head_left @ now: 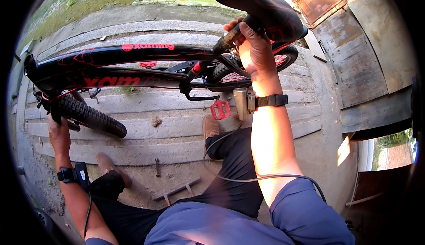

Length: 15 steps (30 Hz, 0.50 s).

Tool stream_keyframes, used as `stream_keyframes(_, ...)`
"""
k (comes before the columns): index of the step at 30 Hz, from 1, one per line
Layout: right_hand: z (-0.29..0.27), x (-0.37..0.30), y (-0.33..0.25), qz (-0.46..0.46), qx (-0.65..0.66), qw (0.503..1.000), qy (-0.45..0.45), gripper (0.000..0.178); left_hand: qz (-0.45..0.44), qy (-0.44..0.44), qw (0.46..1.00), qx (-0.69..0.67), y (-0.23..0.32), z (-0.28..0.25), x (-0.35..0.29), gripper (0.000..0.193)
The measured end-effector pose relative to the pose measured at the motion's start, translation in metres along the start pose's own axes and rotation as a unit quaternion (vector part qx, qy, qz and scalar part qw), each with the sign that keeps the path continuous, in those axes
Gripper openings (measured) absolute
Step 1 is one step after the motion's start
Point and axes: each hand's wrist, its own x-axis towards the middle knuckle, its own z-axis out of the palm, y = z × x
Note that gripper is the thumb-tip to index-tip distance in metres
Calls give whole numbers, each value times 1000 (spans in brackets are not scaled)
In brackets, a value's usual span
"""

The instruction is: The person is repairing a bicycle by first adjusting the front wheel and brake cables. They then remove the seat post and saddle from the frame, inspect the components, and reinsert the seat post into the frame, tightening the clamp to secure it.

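A black bicycle with red markings stands side-on before me, its frame point(133, 57) running from left to right. My right hand point(256, 50) is closed round the seat post point(229, 39), just below the black saddle point(261, 10). At the front end, my left hand point(59, 132) is closed on the black handlebar grip point(54, 112); its fingertips are hidden. The front wheel point(95, 115) is turned toward me. A red pedal point(220, 109) hangs on the near crank, and the rear wheel point(283, 59) is partly hidden behind my right wrist.
Stone steps or slabs point(155, 143) lie under the bicycle. A wrench point(157, 167) and a low frame with a bar point(177, 188) rest on the ground near my feet. Wooden boards point(349, 54) lean along the right wall. A cable point(248, 180) crosses my right arm.
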Motion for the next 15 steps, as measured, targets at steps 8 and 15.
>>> stream_keyframes(8,20,13,6,-92,81,992,43,25,-19,-3,1000,10,5,-1,-1,28)
stream_keyframes(15,2,19,3,-48,118,986,-105,38,3,11,1000,14,-2,2,-1,26)
